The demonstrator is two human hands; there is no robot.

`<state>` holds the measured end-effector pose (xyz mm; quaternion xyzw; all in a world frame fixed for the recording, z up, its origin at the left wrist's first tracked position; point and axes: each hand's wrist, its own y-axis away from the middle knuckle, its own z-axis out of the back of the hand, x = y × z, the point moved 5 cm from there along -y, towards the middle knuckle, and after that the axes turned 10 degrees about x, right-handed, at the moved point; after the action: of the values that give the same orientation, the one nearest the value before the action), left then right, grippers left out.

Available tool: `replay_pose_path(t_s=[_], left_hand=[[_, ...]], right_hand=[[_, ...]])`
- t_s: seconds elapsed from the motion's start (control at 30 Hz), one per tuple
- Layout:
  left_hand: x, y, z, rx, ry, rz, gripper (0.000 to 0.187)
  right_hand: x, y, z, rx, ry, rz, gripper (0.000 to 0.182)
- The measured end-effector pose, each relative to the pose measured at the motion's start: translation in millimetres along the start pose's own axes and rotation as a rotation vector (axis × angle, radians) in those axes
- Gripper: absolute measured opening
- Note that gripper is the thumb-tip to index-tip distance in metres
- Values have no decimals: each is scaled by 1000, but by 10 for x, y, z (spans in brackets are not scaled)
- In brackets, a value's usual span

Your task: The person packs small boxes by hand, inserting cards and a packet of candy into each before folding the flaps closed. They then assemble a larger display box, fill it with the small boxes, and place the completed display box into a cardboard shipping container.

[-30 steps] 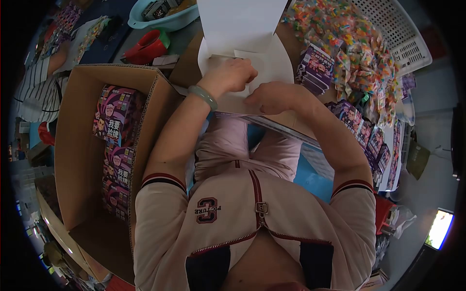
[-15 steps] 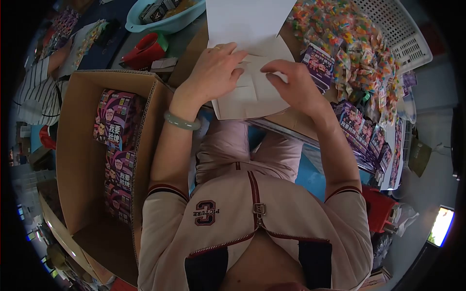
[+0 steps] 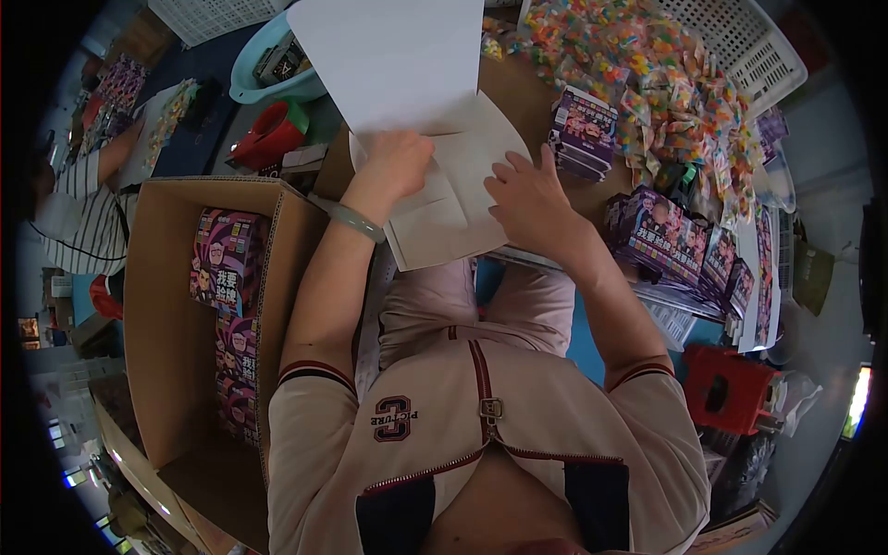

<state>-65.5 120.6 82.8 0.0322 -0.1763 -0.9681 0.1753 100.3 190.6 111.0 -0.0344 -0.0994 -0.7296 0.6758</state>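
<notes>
In front of me lies a partly folded sheet of white card (image 3: 453,236) with creases and slits, its pale grey inside facing up. Its tall white panel (image 3: 393,55) stands up at the far side. My left hand (image 3: 398,166), with a jade-coloured bangle (image 3: 350,220) at the wrist, is closed over the sheet's left part near the fold; its fingertips are blurred and partly hidden. Over the right edge, my right hand (image 3: 532,199) has its fingers spread, holding nothing. A stack of purple printed packs (image 3: 585,134) sits just beyond it.
A deep carton (image 3: 153,324) at my left holds purple printed boxes (image 3: 227,264). Wrapped colourful candies (image 3: 661,74) are heaped back right beside a white basket (image 3: 763,55). More purple boxes (image 3: 666,236) stand at right. A red tape dispenser (image 3: 268,134) and blue basin (image 3: 264,88) are back left; a person's striped sleeve (image 3: 88,190) is far left.
The card has turned and shifted left and nearer to me. My left hand's fingers have curled in, while my right hand's have spread from a near pinch. The whole view has shifted somewhat.
</notes>
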Motion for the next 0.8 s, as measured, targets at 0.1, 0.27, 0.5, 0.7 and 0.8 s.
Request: replay_pose_path(t_s=[0.1, 0.27, 0.5, 0.7, 0.8], left_hand=[[6, -90, -11, -124, -90, -39, 10], [58, -57, 46, -167, 9, 67, 10], [-48, 370, 71, 44, 323, -59, 20], [-770, 1409, 375, -529, 426, -352, 27], [-732, 1236, -118, -134, 291, -313, 39]], right_hand=[[260, -133, 45, 174, 283, 99, 24], [161, -734, -661, 365, 21, 144, 27], [161, -617, -286, 531, -16, 80, 32], [-97, 490, 544, -661, -564, 180, 13], [-279, 1108, 410, -713, -661, -157, 9]])
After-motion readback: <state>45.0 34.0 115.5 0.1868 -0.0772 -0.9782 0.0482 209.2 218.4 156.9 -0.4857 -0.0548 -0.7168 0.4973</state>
